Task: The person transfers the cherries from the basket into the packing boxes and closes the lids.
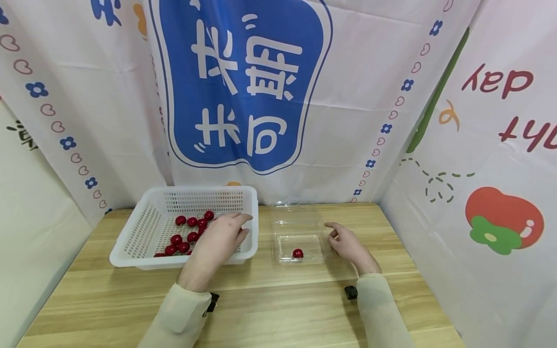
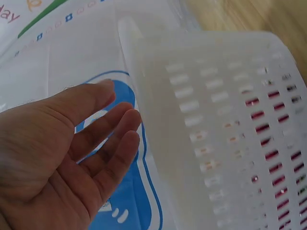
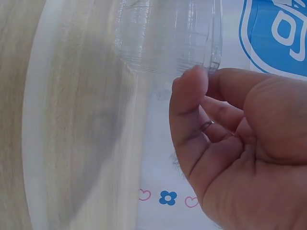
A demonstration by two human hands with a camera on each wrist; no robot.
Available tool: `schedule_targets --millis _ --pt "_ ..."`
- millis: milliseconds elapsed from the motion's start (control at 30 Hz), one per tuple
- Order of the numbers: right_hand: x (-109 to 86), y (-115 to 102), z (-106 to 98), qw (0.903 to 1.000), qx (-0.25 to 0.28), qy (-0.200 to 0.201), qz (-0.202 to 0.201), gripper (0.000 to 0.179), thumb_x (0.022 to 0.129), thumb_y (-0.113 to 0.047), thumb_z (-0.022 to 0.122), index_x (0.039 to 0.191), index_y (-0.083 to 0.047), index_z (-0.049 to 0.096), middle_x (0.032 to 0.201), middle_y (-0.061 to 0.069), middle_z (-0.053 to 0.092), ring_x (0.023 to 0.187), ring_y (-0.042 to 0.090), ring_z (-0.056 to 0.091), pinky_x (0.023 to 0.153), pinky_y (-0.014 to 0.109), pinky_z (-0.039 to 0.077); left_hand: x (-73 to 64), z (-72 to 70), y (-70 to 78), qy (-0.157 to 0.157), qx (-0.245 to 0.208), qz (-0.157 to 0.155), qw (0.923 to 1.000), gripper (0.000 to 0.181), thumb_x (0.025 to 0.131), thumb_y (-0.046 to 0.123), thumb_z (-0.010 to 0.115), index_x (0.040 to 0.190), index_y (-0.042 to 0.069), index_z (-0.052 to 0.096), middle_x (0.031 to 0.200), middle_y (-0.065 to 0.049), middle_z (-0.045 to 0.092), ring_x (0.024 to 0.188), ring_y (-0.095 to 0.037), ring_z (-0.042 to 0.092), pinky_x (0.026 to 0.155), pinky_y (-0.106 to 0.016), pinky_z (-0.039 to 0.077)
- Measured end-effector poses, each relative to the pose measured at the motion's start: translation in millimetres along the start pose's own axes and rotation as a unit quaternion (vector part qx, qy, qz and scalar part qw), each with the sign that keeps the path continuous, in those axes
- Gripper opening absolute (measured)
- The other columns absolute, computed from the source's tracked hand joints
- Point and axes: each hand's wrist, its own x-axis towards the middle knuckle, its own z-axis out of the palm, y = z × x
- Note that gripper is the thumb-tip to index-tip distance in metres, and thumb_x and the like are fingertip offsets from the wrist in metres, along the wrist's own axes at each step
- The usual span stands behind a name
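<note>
Several red cherries lie in a white perforated basket at the left. My left hand hangs over the basket's right part with loosely bent fingers, thumb and fingertips apart, nothing between them; it hides part of the contents. In the left wrist view its fingers point at the basket wall. A clear hinged plastic box stands open to the right, one cherry with its stem in the front half. My right hand is beside the box, loosely curled, index fingertip close by its right edge.
The wooden table carries basket and box. A printed white cloth hangs behind the table, and similar cloth lines both sides. Black wrist straps show at the sleeves.
</note>
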Motion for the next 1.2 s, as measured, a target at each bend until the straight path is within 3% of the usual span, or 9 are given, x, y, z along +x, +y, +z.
schedule_targets --millis 267,600,900,1200 --pt "-0.9 0 0 0.9992 0.036 -0.008 0.012 0.053 0.12 0.0 0.055 0.172 0.006 0.049 0.11 0.02 0.07 0.068 0.018 0.065 0.068 0.045 0.066 -4.5 -10.0 -26.5 0.004 -0.001 -0.021 0.9998 0.034 0.11 0.01 0.082 0.143 0.004 0.08 0.14 -0.018 0.085 0.13 -0.04 0.082 0.116 -0.06 0.067" --pt "-1.2 -1 1 0.999 0.043 -0.005 0.014 0.053 0.12 0.0 0.056 0.172 0.007 0.048 0.11 0.023 0.07 0.067 0.019 0.066 0.067 0.044 0.066 -4.8 -9.4 -49.0 -0.059 0.011 -0.04 0.9974 0.036 0.109 0.013 0.083 0.143 0.002 0.079 0.149 -0.021 0.08 0.142 -0.044 0.077 0.122 -0.063 0.063" --pt "-1.0 -1 1 0.9992 0.032 -0.001 0.023 0.053 0.121 -0.001 0.057 0.173 0.005 0.048 0.111 0.023 0.07 0.067 0.02 0.066 0.067 0.044 0.064 -4.1 -8.3 -65.5 -0.117 0.02 -0.092 0.9887 0.029 0.103 0.011 0.088 0.131 0.003 0.083 0.129 -0.019 0.086 0.116 -0.035 0.082 0.104 -0.06 0.069" --pt "-1.3 -2 0 0.9992 0.031 -0.004 0.024 0.054 0.12 -0.001 0.057 0.173 0.005 0.048 0.112 0.024 0.07 0.068 0.023 0.068 0.067 0.044 0.065 -7.5 -3.5 -75.6 -0.151 0.017 -0.122 0.9809 0.021 0.102 0.012 0.088 0.121 0.005 0.082 0.118 -0.016 0.086 0.09 -0.025 0.071 0.083 -0.052 0.067"
